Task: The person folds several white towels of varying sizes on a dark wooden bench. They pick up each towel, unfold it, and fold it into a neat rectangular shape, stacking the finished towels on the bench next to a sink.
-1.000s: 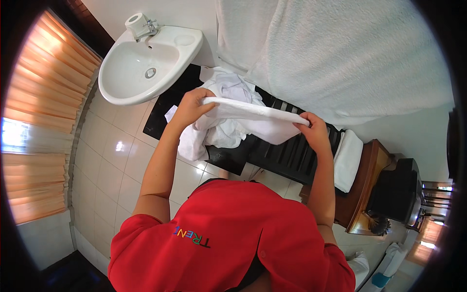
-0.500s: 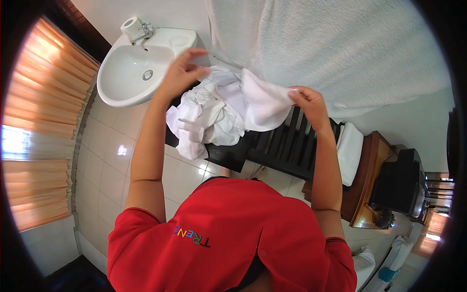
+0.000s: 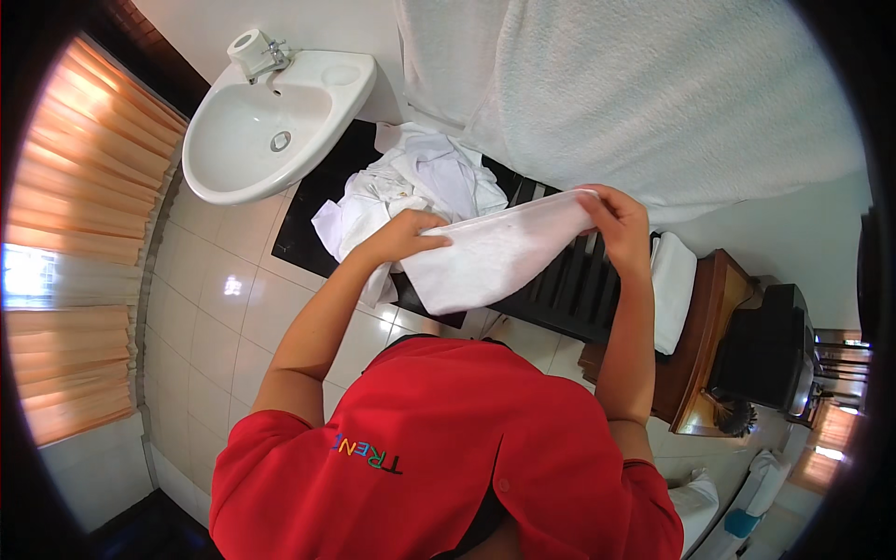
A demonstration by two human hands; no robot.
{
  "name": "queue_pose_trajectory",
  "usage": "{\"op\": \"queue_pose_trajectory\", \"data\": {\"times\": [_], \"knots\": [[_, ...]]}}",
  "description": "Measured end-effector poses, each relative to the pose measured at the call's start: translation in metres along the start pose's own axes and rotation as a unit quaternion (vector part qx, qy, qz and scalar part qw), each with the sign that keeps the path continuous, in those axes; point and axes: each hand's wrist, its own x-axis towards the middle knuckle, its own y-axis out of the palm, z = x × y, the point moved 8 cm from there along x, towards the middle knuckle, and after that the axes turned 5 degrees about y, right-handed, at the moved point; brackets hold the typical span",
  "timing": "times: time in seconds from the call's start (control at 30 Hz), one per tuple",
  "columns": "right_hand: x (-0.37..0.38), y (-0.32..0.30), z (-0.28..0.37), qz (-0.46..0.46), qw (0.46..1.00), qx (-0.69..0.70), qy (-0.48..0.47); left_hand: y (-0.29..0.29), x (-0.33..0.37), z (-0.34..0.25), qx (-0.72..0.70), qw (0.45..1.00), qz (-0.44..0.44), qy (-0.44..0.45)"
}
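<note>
A white cloth, perhaps a small towel (image 3: 499,252), is stretched between my two hands, its lower part hanging down over the black slatted bench (image 3: 551,294). My left hand (image 3: 409,238) pinches one upper corner, and my right hand (image 3: 616,221) grips the other. Behind my left hand a crumpled heap of white cloths (image 3: 425,177) lies on the bench's black left end. Part of that heap is hidden by the held cloth and my left hand.
To the left, a white washbasin (image 3: 257,140) carries a toilet roll (image 3: 248,49) beside its tap. Large white towels (image 3: 653,103) hang behind the bench. Folded white towels (image 3: 672,289) lie at its right end, next to a wooden cabinet (image 3: 700,336) bearing a black television (image 3: 765,350).
My left hand came down from above the heap and took hold of the white cloth. My right hand moved slightly right and down, drawing the cloth off the heap and toward me.
</note>
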Motion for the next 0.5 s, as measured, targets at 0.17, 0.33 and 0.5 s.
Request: {"op": "queue_pose_trajectory", "data": {"times": [0.17,0.33,0.5], "knots": [[0.015,-0.02,-0.05,-0.038,0.995,0.086,0.038,-0.055,-0.022,0.037,0.041,0.992,-0.117,0.028],[0.064,-0.004,-0.062,-0.011,0.964,0.265,-0.003,-0.145,-0.031,-0.004,-0.135,0.938,-0.317,0.034],[0.062,0.021,-0.03,0.062,0.943,0.325,-0.042,-0.182,-0.069,-0.043,-0.095,0.933,-0.335,0.089]]}}
